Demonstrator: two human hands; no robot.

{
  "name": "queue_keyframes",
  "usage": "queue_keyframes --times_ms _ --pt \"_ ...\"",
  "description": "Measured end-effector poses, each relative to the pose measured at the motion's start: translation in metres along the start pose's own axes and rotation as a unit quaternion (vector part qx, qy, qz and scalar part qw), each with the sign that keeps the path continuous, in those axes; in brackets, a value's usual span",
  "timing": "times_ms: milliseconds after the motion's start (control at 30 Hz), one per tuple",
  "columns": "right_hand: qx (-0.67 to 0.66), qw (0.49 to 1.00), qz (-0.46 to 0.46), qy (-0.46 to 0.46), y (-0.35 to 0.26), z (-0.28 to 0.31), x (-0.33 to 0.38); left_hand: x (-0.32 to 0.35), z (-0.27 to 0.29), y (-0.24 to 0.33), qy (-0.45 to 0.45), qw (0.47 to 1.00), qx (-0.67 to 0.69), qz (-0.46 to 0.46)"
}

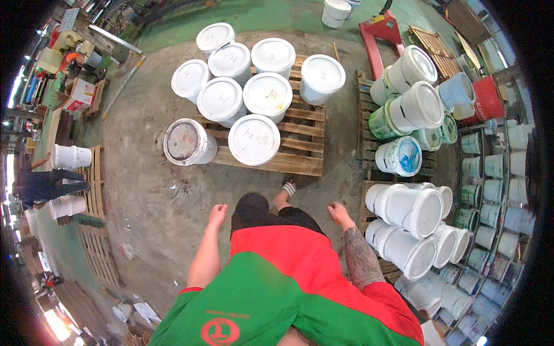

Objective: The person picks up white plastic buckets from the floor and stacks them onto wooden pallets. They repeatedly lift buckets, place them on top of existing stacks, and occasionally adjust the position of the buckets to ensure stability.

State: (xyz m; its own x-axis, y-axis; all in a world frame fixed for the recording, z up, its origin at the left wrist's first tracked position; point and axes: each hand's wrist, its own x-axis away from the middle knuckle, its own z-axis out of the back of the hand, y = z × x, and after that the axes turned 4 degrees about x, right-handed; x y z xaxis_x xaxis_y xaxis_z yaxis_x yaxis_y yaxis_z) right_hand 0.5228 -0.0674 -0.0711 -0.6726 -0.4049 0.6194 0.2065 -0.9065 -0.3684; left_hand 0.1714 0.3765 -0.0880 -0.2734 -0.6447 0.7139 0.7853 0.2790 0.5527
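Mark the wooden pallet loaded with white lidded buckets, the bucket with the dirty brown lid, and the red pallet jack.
wooden pallet (300, 151), head view, bare slats at its right side.
bucket with the dirty brown lid (182, 141), head view, centre of its lid.
red pallet jack (378, 30), head view, its red body.

A low wooden slatted pallet lies on the grey concrete floor, carrying a cluster of white lidded plastic buckets. One white bucket with a stained brownish lid stands on the floor, touching the pallet's left edge. Behind the pallet is a red pallet jack. At the right, further pallets hold white buckets tipped on their sides, and a blue-lidded bucket sits between them. Rows of small pale tubs line the far right. At the left, another person in dark clothes stands beside two white buckets.
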Motion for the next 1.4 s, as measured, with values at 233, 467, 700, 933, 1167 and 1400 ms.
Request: queue_keyframes --times_ms 233,467,700,933,1167,1400 --pt "-0.107 0.994 -0.007 0.032 -0.068 0.119 -0.097 -0.019 -0.038 0.058 -0.074 0.993 -0.064 0.065" --pt "-0.011 0.999 -0.007 -0.048 -0.038 0.127 -0.126 -0.081 -0.064 0.138 -0.041 0.987 -0.119 0.1" --pt "0.099 0.964 -0.045 -0.242 -0.006 0.232 -0.129 -0.199 -0.129 0.241 -0.019 0.997 -0.061 0.039" --pt "-0.076 0.994 -0.07 -0.041 -0.082 0.429 -0.238 -0.229 -0.19 0.379 -0.054 0.994 0.091 0.036" --pt "-0.059 0.994 -0.048 -0.073 -0.17 0.49 -0.317 -0.206 -0.211 0.417 -0.043 0.993 0.088 0.062" --pt "0.114 0.981 0.037 -0.155 -0.198 0.519 -0.385 -0.173 -0.199 0.387 0.032 0.988 0.054 0.14"
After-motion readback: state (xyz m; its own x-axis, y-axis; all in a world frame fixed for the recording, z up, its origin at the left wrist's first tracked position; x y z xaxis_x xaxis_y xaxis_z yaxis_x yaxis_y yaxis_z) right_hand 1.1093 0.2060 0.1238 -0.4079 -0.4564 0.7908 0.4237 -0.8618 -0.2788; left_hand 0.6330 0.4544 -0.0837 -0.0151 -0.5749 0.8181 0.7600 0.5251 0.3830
